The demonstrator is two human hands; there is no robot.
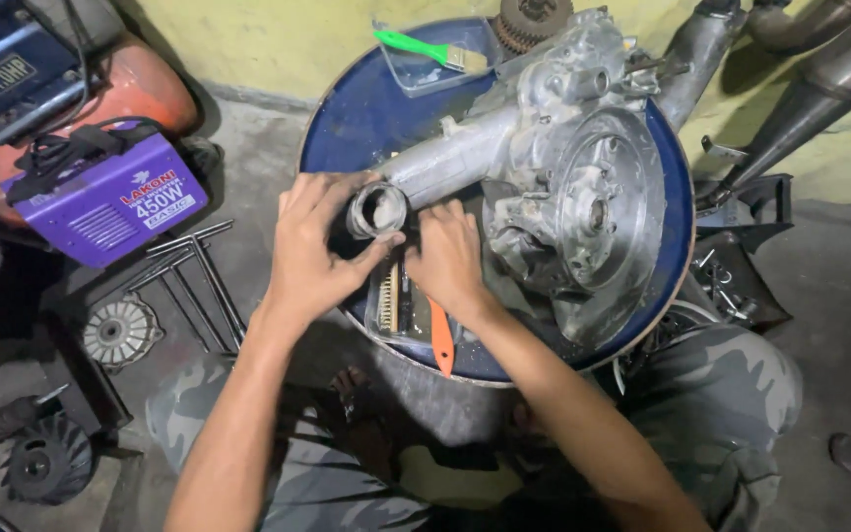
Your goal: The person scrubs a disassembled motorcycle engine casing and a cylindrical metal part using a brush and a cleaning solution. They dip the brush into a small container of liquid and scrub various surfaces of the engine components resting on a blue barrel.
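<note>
The left hand [312,246] curls around the open round end of a long, grey cast-metal engine casing [544,167], fingers wrapped over the top of the tube mouth and thumb pressed against its lower rim, so it has a firm hold there. The right hand [448,258] lies just beside it, palm down, fingers bent and tucked against the underside of the same tube; whether it grips anything small cannot be told. The casing lies across the top of a round blue metal drum lid [366,118], its tube end pointing toward the person and its wide disc-shaped housing toward the right rim. Below the hands, on the lid, lie a wire brush with pale bristles [388,296] and an orange-handled tool [442,340], touching the near edge. At the far side of the lid a clear plastic tray [416,74] holds a green-handled paintbrush [430,49]. On the concrete floor to the left stand a purple box-shaped welding machine [105,202], some thin steel T-handled wrenches [194,281] and a finned grey metal disc [120,330].
</note>
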